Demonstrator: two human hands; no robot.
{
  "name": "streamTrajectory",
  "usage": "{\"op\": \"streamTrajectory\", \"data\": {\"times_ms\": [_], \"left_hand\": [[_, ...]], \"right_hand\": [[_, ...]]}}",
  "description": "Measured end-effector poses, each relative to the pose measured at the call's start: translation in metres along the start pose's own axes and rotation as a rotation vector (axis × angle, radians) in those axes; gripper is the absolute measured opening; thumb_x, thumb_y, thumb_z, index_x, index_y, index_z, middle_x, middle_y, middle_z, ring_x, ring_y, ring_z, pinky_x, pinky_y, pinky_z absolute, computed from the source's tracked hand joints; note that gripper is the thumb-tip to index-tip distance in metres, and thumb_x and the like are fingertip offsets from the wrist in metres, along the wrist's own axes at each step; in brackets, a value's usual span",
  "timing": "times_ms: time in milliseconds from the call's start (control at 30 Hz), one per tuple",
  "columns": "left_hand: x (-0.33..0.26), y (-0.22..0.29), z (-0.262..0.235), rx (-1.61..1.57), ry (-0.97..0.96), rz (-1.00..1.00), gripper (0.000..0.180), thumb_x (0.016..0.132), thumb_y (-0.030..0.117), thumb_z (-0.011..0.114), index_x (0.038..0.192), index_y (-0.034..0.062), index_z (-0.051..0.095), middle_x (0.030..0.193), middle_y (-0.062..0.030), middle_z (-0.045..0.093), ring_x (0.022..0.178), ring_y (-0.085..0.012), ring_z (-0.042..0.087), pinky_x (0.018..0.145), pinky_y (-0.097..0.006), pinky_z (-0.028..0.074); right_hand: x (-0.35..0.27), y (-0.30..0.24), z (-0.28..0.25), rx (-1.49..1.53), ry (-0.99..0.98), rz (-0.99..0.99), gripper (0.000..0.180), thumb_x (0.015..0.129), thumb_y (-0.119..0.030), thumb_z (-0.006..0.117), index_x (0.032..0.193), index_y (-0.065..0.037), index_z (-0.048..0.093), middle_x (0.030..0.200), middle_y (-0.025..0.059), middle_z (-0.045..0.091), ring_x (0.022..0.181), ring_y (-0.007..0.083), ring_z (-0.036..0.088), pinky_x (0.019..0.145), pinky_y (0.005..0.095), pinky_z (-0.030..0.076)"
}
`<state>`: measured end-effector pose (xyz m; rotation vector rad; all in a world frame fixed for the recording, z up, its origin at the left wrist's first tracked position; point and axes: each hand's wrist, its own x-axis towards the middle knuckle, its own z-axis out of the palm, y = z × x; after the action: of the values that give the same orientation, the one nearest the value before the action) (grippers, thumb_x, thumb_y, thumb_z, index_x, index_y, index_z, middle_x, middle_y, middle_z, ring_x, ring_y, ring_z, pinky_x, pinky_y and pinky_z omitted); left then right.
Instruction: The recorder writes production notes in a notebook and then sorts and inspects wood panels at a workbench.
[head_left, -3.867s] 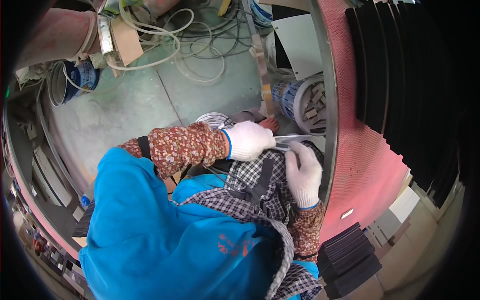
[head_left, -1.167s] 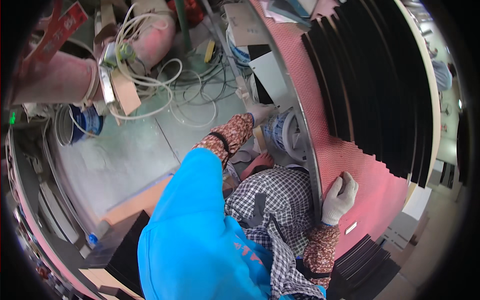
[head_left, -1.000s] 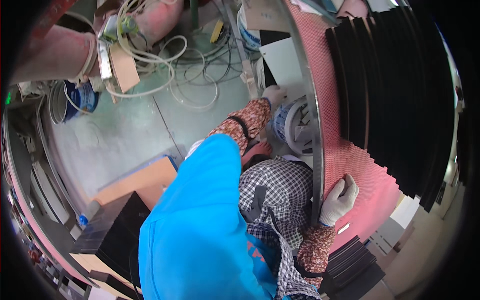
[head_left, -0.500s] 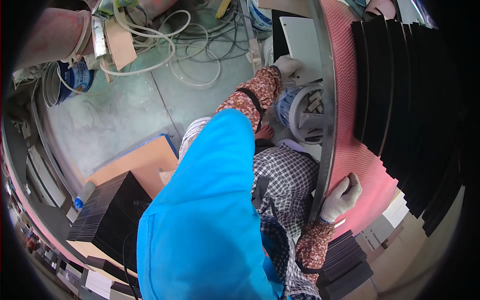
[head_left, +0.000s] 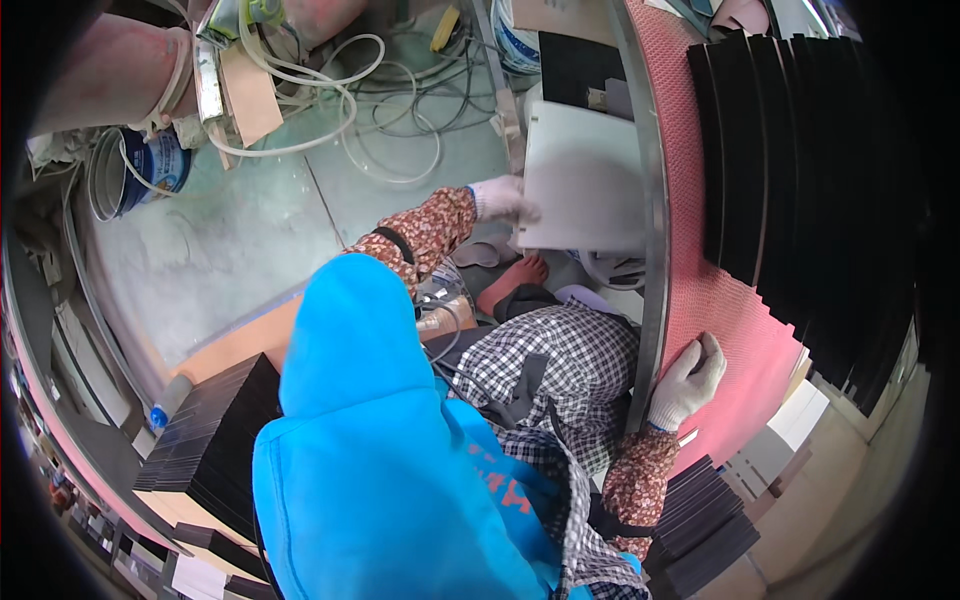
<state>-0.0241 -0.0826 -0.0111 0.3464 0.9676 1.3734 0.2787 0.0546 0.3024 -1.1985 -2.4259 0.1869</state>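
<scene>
A flat white panel [head_left: 588,180] lies below the steel edge of the table. My left hand [head_left: 505,199], in a white knit glove, is closed on the panel's left edge, its fingertips blurred. My gloved right hand [head_left: 688,383] rests on the pink textured mat [head_left: 670,150] atop the table. Its fingers are slightly bent with the thumb apart, and I see nothing in it. A black panel [head_left: 578,70] lies just beyond the white one.
A row of dark panels [head_left: 800,200] covers the mat's right side. Another dark stack [head_left: 215,430] stands at lower left. Hoses and cables [head_left: 400,150] trail across the floor. A blue bucket [head_left: 160,160] sits at far left, near another person's arm [head_left: 110,75]. A white-rimmed bucket [head_left: 612,268] is partly hidden beneath the white panel.
My left hand has drawn the white panel toward me and to the left, uncovering more of the black panel and covering most of the white-rimmed bucket. My right hand has barely moved.
</scene>
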Motion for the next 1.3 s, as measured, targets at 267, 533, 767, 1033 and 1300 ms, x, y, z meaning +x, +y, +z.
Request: {"op": "streamTrajectory", "data": {"times_ms": [267,533,767,1033,1300], "left_hand": [[-0.008,-0.053,0.049,-0.058,-0.179,-0.306,0.038,0.091,0.01,0.08,0.127,0.0003,0.072,0.113,-0.0077,0.078,0.099,-0.0161,0.075,0.089,-0.033,0.062],[0.06,-0.087,0.085,0.16,-0.159,-0.297,0.04,0.089,0.01,0.082,0.128,0.0046,0.074,0.118,-0.0063,0.079,0.105,-0.0187,0.074,0.092,-0.036,0.062],[0.101,-0.112,0.085,0.85,-0.175,0.239,0.028,0.099,0.017,0.072,0.121,0.0018,0.076,0.108,-0.0096,0.078,0.096,-0.0237,0.075,0.083,-0.04,0.061],[0.129,-0.116,0.081,0.762,-0.268,-0.214,0.02,0.106,0.015,0.061,0.114,0.0015,0.073,0.095,-0.0082,0.075,0.079,-0.0238,0.072,0.068,-0.038,0.059],[0.082,-0.074,0.055,0.736,-0.239,-0.431,0.017,0.108,0.017,0.058,0.11,0.0041,0.069,0.092,-0.0073,0.073,0.072,-0.024,0.068,0.064,-0.037,0.056]], "right_hand": [[0.004,-0.003,0.0,-0.059,0.002,-0.011,0.023,0.103,-0.006,0.065,0.122,0.005,0.071,0.116,0.0168,0.071,0.109,0.0283,0.069,0.099,0.038,0.055],[0.001,-0.014,-0.001,-0.035,0.015,-0.061,0.023,0.1,-0.002,0.065,0.121,0.006,0.071,0.111,0.0169,0.069,0.101,0.0267,0.07,0.092,0.0363,0.057],[0.003,-0.029,-0.007,-0.013,0.028,0.097,0.022,0.097,-0.003,0.067,0.118,0.002,0.071,0.106,0.0162,0.071,0.097,0.0315,0.072,0.088,0.0372,0.059],[0.013,-0.013,-0.01,-0.053,0.076,0.058,0.021,0.092,-0.019,0.075,0.111,-0.01,0.074,0.096,0.0096,0.071,0.081,0.0282,0.074,0.07,0.0381,0.062],[0.011,-0.021,-0.008,0.105,0.168,0.018,0.019,0.093,-0.018,0.075,0.109,-0.008,0.075,0.095,0.0098,0.073,0.078,0.0281,0.074,0.068,0.038,0.062]]}}
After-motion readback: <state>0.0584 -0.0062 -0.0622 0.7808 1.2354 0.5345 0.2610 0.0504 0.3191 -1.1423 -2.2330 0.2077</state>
